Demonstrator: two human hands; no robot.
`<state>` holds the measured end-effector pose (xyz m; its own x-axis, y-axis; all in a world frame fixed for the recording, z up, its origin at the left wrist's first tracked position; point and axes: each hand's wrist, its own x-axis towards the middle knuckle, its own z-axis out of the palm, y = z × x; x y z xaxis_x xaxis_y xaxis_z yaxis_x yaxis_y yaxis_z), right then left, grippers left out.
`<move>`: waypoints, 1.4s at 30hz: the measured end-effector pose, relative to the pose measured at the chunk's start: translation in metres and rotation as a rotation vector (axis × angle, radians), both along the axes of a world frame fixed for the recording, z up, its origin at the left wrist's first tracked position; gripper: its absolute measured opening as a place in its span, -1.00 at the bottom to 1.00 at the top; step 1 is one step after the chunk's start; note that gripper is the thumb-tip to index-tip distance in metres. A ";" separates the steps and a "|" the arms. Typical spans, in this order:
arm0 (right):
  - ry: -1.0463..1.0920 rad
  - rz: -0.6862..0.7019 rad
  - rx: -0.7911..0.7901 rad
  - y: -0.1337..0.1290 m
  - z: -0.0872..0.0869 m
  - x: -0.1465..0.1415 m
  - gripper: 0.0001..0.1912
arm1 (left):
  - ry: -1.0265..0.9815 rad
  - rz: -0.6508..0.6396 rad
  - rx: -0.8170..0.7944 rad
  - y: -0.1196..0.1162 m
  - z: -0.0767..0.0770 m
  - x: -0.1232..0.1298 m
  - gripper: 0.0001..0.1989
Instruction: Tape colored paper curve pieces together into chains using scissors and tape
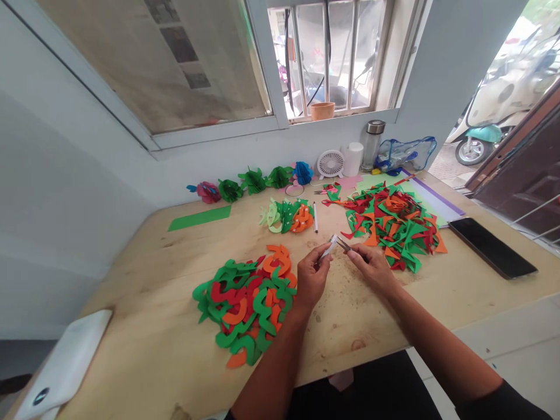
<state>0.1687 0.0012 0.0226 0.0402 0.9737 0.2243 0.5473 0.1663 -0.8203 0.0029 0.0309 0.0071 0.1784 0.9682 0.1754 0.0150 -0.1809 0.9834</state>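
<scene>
the left hand was pinched around a small white strip; it stuck up past the fingertips, on the near side of the white pen and a little to the right of it; the right hand was pinched around a thin metal tool, to the right of the pen and nearer than it; the tool's tip pointed at the white strip, but they were so close that i could not tell if they touched; the tool was too small to tell its kind.

the pen lay on the bench; to the left of the pen, and nearer, was a big heap of curly shapes in green, red and orange, close by the left hand; to the right of the pen was a messy pile of scraps in the same colours; a black phone lay far to the right of the pen, past the scraps.

just left of the pen sat an orange piece with white dots; farther left of the pen was a flat green sheet; behind the pen stood a small white fan, a bit to the right; behind the pen and to its left sat a blue crinkly ball.
</scene>
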 end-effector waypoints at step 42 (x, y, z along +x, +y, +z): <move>-0.012 0.036 0.032 -0.003 0.004 -0.004 -0.63 | 0.039 -0.042 0.006 -0.004 0.009 0.001 -0.72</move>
